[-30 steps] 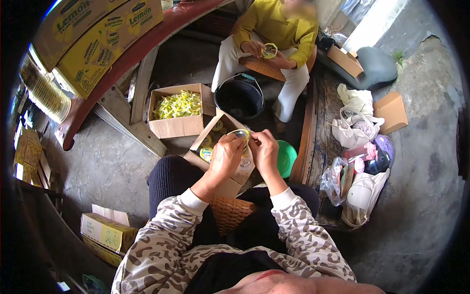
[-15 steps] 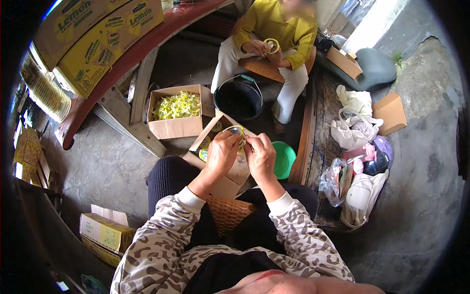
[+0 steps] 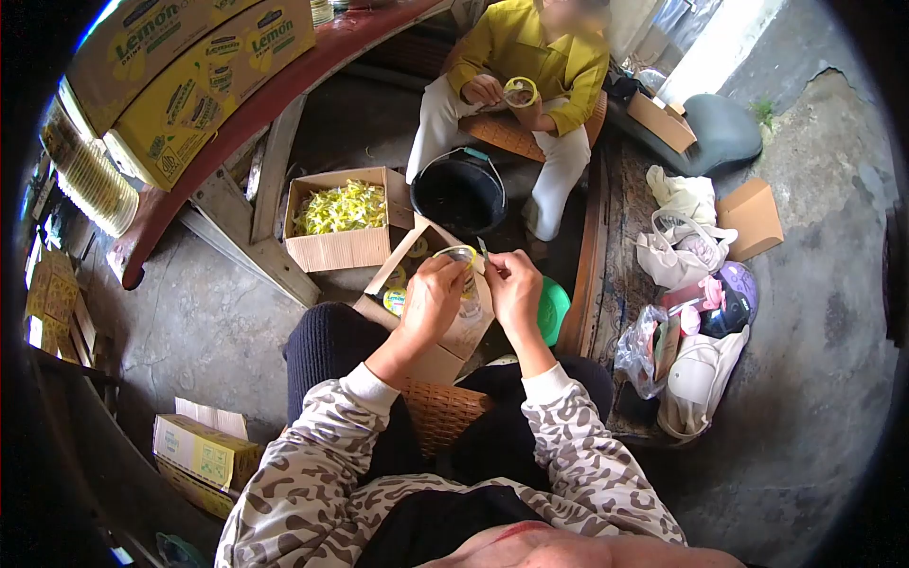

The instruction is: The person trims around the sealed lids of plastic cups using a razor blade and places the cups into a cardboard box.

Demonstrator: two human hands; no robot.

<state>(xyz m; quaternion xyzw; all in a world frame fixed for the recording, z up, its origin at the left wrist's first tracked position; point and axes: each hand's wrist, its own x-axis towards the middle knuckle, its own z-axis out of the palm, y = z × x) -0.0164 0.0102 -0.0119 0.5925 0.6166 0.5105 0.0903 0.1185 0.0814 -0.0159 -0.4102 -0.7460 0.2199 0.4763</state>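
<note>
Head view: left fingers (image 3: 443, 276) grip the clear cup (image 3: 468, 301), right fingers (image 3: 496, 269) pinched just beside.

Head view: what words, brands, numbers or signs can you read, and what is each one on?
"Lemon" on the upper carton, with "DRINK" under it.
"Lemon" on the lower carton; its logos and square mark are too small to read.
Floor carton: print too small.
Lid in the open box: too small to read surely.
Held cup: nothing legible.
No number can be read.
</note>
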